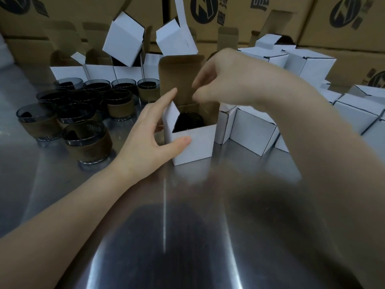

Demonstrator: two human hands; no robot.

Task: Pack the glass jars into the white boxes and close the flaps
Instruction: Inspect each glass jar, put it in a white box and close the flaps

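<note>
The jar [188, 122] sits inside the open box [194, 143], braced by the left hand [150, 130]: thumb on its front, straight fingers at the left flap [171, 114]. The right hand [220, 80] curls by the tall lid [179, 78]; blur hides any pinch. The light card likely creases, so press flap edges.

This is a packing room in a warehouse or small factory. Beyond the fingers [164, 99], big brown cartons [229, 17] printed with black logos are stacked like a wall. Left of the fingers, many identical glass jars [83, 113] in brown sleeves crowd a shiny steel tabletop [166, 226]. Right of the fingers, closed boxes [254, 130] pile up, all white. Behind the jars stands a row of open boxes [100, 71].
</note>
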